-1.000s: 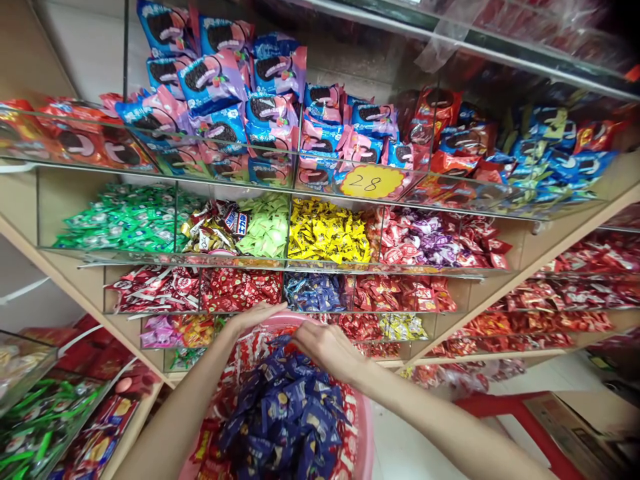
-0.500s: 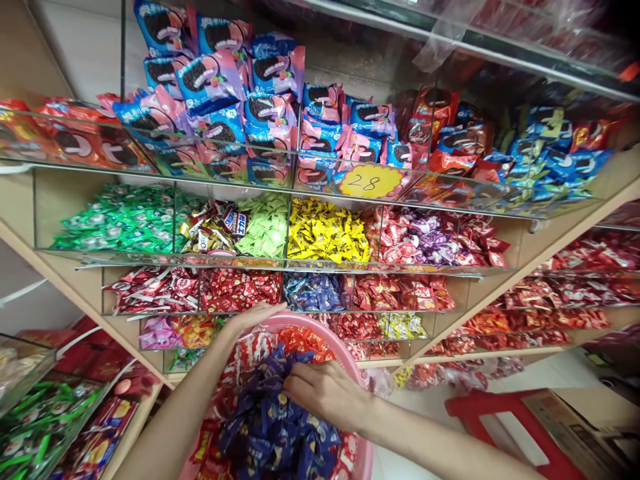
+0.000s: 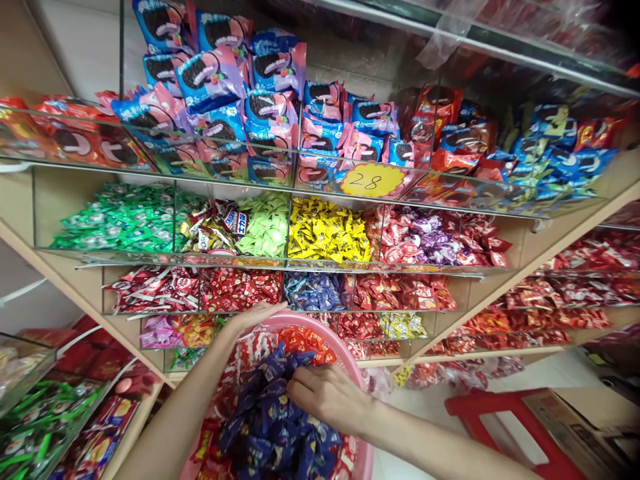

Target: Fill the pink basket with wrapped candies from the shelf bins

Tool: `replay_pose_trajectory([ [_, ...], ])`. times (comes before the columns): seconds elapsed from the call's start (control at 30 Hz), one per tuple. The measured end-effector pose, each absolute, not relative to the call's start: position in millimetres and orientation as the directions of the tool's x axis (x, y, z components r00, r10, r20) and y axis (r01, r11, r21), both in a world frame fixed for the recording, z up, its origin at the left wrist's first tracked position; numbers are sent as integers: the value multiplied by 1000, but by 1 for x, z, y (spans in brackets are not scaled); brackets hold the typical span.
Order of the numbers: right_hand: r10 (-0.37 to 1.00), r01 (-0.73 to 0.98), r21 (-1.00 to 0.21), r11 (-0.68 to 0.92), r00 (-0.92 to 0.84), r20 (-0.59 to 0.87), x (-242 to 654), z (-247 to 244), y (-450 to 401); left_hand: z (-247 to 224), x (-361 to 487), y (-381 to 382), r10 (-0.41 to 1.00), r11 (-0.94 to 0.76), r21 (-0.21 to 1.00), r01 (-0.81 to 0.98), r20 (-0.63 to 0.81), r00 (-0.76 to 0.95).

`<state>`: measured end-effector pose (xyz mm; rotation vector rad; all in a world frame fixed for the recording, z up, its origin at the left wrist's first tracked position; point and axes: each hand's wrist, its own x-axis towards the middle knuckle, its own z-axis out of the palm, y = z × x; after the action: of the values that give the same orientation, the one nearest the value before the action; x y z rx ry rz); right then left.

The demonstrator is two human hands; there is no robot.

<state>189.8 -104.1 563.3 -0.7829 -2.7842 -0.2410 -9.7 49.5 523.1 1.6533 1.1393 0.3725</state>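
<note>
Below me a round pink basket [image 3: 363, 373] holds wrapped candies. A pile of dark blue wrapped candies [image 3: 280, 427] covers its middle, with red wrapped candies [image 3: 310, 343] around them. My right hand [image 3: 327, 400] is in the basket, fingers curled and pinched at the right side of the blue pile; its fingertips are partly hidden among the wrappers. My left hand [image 3: 257, 317] grips the basket's far rim. One edge of that hand lies stretched along the rim, and its other fingers are out of sight.
Behind the basket, a glass-fronted shelf [image 3: 320, 265] has compartments of candies, including blue ones [image 3: 315, 291]. Above are packaged cookies [image 3: 210, 77] and a yellow price tag [image 3: 373, 180]. At right stand a red stool [image 3: 467, 407] and a cardboard box [image 3: 580, 433]. Green-wrapped sweets [image 3: 40, 427] lie lower left.
My right hand has shifted very slightly to the right, still curled at the blue candies. My left hand and the basket have stayed put.
</note>
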Motion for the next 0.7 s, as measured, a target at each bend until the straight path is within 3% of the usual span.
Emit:
replay_pose_trajectory([
  [0.3, 469, 520, 142, 843, -837, 282, 184, 549, -105, 529, -8, 47, 821, -4, 862, 507, -287, 494],
  [0.7, 552, 582, -60, 811, -729, 405, 194, 563, -91, 520, -9, 52, 822, -18, 846, 533, -291, 490],
])
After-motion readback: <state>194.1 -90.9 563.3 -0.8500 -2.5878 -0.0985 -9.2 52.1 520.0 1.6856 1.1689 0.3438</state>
